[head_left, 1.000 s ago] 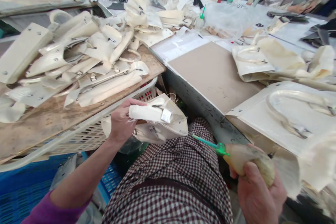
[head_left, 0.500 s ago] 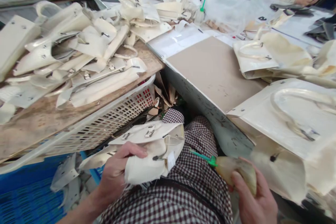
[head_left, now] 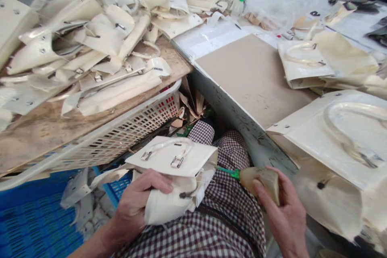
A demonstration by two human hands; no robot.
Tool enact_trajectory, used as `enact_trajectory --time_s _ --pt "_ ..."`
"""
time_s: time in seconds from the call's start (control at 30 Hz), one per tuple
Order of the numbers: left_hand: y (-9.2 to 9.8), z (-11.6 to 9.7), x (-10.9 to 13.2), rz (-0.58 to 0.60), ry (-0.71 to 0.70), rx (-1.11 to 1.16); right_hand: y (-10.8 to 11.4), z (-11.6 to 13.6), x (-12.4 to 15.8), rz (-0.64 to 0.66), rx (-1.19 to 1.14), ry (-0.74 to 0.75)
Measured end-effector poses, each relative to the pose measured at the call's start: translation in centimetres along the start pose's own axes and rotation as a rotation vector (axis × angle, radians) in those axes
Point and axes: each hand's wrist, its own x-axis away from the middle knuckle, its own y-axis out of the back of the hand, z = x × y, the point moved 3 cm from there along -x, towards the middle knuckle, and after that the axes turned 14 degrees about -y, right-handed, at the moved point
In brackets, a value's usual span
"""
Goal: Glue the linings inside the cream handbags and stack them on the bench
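Note:
A cream handbag (head_left: 181, 163) with metal buckles, a looped handle and a loose lining lies over my lap. My left hand (head_left: 137, 201) grips it by the white lining, thumb on top, with a dark zipper end showing beside the fingers. In my right hand (head_left: 281, 205) is a squeeze bottle (head_left: 260, 179) of yellowish contents, held between thumb and fingers. Its green nozzle points left, and the thin tip is at the bag's right edge; whether it touches cannot be made out.
Many unfinished cream bags (head_left: 102, 44) are heaped on the wooden table (head_left: 36, 145) at left. Below stand a white basket (head_left: 121, 141) and a blue crate (head_left: 33, 217). At right, a cardboard sheet (head_left: 250, 72) and more bags (head_left: 341, 129) cover a bench. Another green-tipped bottle (head_left: 237, 6) stands behind.
My right hand has brought the bottle left, its nozzle now at the bag's edge. The bag's buckled face has opened out and its handle shows. The camera view has shifted slightly.

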Motion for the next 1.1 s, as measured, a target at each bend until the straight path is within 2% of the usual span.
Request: enact_trajectory --time_s 0.1,0.33,0.6,0.9,1.1 --pt "0.3 0.2 -0.6 -0.02 -0.019 0.009 0.0 -0.2 -0.6 0.012 0.039 0.024" --pt "0.5 0.5 -2.3 -0.02 -0.039 0.013 -0.3 0.5 -0.1 0.019 0.022 -0.034" --pt "0.3 0.6 -2.7 -0.042 0.006 0.018 0.3 1.3 1.0 -0.006 0.017 -0.142" --pt "0.4 0.7 -3.0 -0.056 0.086 0.015 -0.5 1.0 2.7 0.121 -0.171 -0.287" --pt "0.4 0.9 -2.7 -0.074 0.156 0.027 -1.0 1.4 4.2 0.213 -0.265 -0.317"
